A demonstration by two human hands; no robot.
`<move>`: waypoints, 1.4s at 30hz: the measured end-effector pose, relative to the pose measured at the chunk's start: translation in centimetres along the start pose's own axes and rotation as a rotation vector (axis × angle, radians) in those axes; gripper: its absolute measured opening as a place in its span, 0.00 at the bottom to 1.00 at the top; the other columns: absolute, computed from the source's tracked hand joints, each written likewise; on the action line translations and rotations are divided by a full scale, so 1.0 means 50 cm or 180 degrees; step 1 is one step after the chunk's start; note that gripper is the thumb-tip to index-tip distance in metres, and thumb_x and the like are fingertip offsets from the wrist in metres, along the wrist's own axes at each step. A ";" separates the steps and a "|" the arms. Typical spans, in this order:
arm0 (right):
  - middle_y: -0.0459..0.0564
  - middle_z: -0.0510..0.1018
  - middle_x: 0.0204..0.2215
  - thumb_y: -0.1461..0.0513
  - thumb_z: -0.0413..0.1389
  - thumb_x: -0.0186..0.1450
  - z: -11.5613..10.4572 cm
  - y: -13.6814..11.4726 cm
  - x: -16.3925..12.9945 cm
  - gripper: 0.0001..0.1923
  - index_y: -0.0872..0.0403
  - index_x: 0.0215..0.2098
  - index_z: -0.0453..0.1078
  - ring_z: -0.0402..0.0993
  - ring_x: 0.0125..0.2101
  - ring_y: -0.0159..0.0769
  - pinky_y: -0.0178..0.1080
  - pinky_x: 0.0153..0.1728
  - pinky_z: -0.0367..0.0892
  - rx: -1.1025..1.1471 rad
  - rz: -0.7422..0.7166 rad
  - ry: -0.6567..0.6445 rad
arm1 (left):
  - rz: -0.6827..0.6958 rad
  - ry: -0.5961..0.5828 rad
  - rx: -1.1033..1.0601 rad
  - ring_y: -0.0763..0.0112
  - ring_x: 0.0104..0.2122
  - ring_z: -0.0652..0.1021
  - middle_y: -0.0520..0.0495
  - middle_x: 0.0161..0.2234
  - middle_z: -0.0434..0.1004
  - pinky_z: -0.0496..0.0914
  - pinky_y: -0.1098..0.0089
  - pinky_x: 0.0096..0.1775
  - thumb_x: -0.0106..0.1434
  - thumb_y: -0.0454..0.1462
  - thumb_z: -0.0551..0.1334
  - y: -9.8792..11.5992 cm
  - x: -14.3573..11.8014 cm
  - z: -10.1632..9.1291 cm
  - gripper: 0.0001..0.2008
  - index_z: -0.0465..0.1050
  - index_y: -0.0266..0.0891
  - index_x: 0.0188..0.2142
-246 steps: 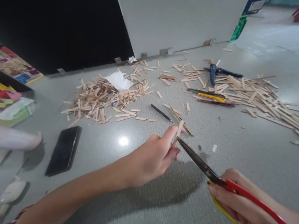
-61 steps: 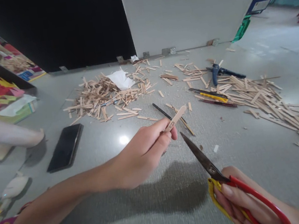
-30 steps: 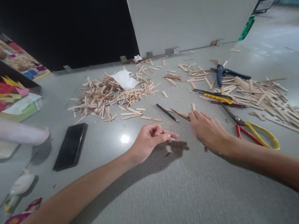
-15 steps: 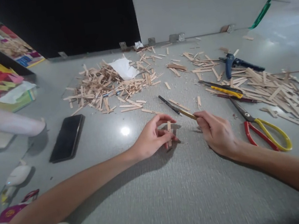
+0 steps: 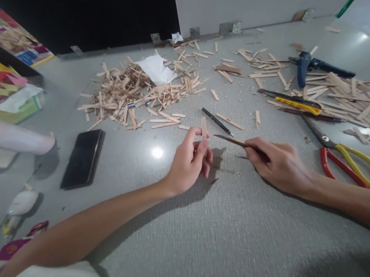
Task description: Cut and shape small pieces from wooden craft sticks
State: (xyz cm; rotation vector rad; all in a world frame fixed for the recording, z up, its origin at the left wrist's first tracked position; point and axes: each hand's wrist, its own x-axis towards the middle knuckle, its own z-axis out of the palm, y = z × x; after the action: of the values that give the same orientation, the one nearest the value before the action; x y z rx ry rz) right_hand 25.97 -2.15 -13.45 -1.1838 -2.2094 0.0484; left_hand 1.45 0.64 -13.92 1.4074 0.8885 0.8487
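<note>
My left hand pinches a short flat wooden stick piece upright between thumb and fingers, just above the table. To its right, my right hand is closed around a slim, pointed, knife-like tool; its tip points left toward the stick and stays apart from it. The tool's rear end is hidden in the fist. A black pen-shaped tool with a metal tip lies just beyond both hands. Near it lie a loose wooden strip and a short wooden piece.
Stick pieces form a heap under white tissue and another pile at right. Scissors, a yellow utility knife and a blue-handled tool lie right. A phone and another person's arm are left.
My left hand has raised the wooden piece and turned it more upward. The right hand's tool now points left, clear of the black pen-shaped tool. The view has shifted slightly.
</note>
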 end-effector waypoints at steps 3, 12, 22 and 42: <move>0.43 0.78 0.21 0.63 0.49 0.78 0.001 0.000 -0.002 0.14 0.56 0.41 0.76 0.66 0.14 0.29 0.33 0.20 0.62 -0.0074 0.0055 -0.0032 | 0.0070 0.0105 0.0213 0.80 0.18 0.75 0.57 0.29 0.74 0.69 0.79 0.22 0.78 0.40 0.58 0.002 0.001 0.001 0.06 0.62 0.43 0.49; 0.48 0.86 0.30 0.63 0.51 0.79 0.007 -0.002 -0.030 0.20 0.54 0.65 0.76 0.76 0.21 0.31 0.33 0.23 0.70 -0.0169 -0.0256 -0.0066 | 0.0076 -0.0023 0.0665 0.80 0.15 0.72 0.50 0.27 0.80 0.66 0.77 0.19 0.78 0.48 0.60 0.006 -0.003 0.002 0.18 0.73 0.38 0.35; 0.40 0.74 0.20 0.66 0.48 0.81 0.001 -0.002 -0.019 0.20 0.62 0.63 0.77 0.64 0.18 0.27 0.33 0.20 0.60 -0.0470 -0.0844 -0.0116 | 0.0131 -0.0016 0.0863 0.78 0.15 0.73 0.53 0.20 0.75 0.65 0.77 0.21 0.79 0.45 0.60 0.011 -0.005 0.003 0.22 0.71 0.39 0.28; 0.44 0.76 0.22 0.71 0.46 0.78 0.012 -0.042 -0.040 0.23 0.67 0.67 0.70 0.67 0.18 0.31 0.36 0.19 0.59 -0.0747 -0.0750 -0.0355 | 0.0535 0.0193 0.1659 0.75 0.16 0.73 0.56 0.17 0.69 0.64 0.74 0.23 0.80 0.43 0.55 -0.005 -0.017 0.008 0.21 0.65 0.42 0.28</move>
State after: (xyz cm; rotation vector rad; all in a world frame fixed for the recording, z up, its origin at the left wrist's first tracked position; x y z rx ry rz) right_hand 24.91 -4.79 -14.30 -1.0535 -2.4917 -0.2539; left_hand 1.44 -0.28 -14.20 1.9373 1.0998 0.8208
